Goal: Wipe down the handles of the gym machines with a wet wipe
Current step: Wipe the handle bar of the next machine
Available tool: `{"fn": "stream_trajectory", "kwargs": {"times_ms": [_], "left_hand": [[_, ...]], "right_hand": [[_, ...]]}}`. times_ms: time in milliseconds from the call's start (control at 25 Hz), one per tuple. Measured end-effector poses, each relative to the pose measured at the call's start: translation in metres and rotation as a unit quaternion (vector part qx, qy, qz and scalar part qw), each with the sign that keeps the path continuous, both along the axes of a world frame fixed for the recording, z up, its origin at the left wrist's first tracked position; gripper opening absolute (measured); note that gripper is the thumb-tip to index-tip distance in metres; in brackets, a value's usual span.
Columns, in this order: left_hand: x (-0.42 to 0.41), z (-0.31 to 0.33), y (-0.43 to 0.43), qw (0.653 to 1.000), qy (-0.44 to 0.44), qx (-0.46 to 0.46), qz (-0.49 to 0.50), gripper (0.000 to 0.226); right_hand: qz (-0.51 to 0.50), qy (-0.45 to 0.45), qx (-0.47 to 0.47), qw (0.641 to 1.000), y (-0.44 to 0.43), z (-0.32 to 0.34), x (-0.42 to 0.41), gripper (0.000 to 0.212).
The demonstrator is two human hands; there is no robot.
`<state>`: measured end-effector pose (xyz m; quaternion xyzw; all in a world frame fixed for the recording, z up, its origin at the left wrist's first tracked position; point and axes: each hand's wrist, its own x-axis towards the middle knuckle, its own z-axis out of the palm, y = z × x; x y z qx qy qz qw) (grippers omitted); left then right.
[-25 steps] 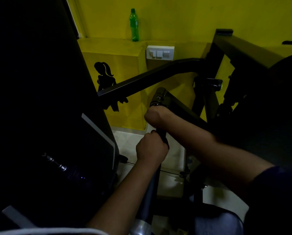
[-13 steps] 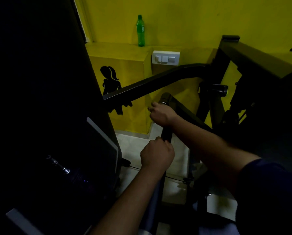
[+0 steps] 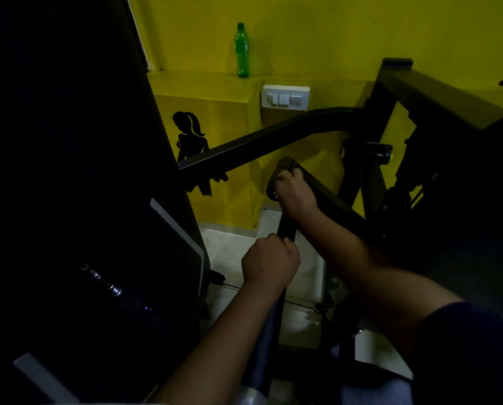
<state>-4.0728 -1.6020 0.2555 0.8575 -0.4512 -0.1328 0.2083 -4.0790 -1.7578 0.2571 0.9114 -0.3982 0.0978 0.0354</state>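
The handle, a dark matte bar, is rising at the centre. The left grip is clasping its 6 o'clock part. The right grip is curling around its 12 o'clock end.

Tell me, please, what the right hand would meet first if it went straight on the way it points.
Likely the handle, at its rounded top bend just beyond the right hand; depth is unclear.

The right hand slides up the machine handle toward its top end, opening a gap above the left hand.
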Motion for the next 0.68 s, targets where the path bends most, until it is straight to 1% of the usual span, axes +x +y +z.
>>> {"fn": "stream_trajectory", "kwargs": {"times_ms": [80, 120, 200, 280, 320, 400, 480, 520, 560, 600, 680], "left_hand": [[-0.001, 0.001, -0.002, 1.000, 0.000, 0.005, 0.001, 0.040], [-0.001, 0.001, -0.002, 1.000, 0.001, 0.006, 0.000, 0.039], [-0.001, 0.001, -0.001, 1.000, 0.005, 0.004, -0.003, 0.036], [0.000, 0.000, 0.002, 1.000, 0.018, -0.006, -0.002, 0.032], [0.001, 0.000, 0.004, 1.000, 0.020, -0.014, 0.000, 0.031], [0.001, -0.002, 0.008, 0.999, 0.005, -0.036, 0.002, 0.029], [0.001, -0.003, 0.013, 0.998, -0.006, -0.060, 0.011, 0.028], [0.002, -0.003, 0.016, 0.997, -0.003, -0.068, 0.019, 0.030], [0.004, -0.004, 0.020, 0.997, 0.006, -0.070, 0.030, 0.032], [0.006, -0.004, 0.024, 0.997, 0.017, -0.068, 0.039, 0.034], [0.008, -0.004, 0.032, 0.997, 0.029, -0.055, 0.049, 0.033]], "right_hand": [[-0.050, -0.022, 0.007, 0.998, -0.002, -0.002, -0.008, 0.027], [-0.050, -0.024, 0.018, 0.998, 0.001, -0.004, -0.008, 0.026], [-0.024, -0.012, 0.046, 0.999, 0.016, -0.008, -0.004, 0.027], [0.005, -0.028, 0.033, 0.999, 0.029, -0.015, -0.003, 0.032], [-0.005, -0.043, 0.030, 0.999, 0.032, -0.016, -0.004, 0.033], [-0.080, -0.118, 0.052, 0.988, 0.039, -0.014, -0.009, 0.033], [-0.127, -0.184, 0.074, 0.972, 0.054, -0.018, -0.019, 0.029], [-0.120, -0.222, 0.082, 0.964, 0.065, -0.024, -0.026, 0.027], [-0.086, -0.255, 0.088, 0.959, 0.078, -0.028, -0.034, 0.025], [-0.048, -0.269, 0.096, 0.957, 0.090, -0.031, -0.044, 0.022], [0.017, -0.230, 0.096, 0.968, 0.099, -0.025, -0.058, 0.022]]}}
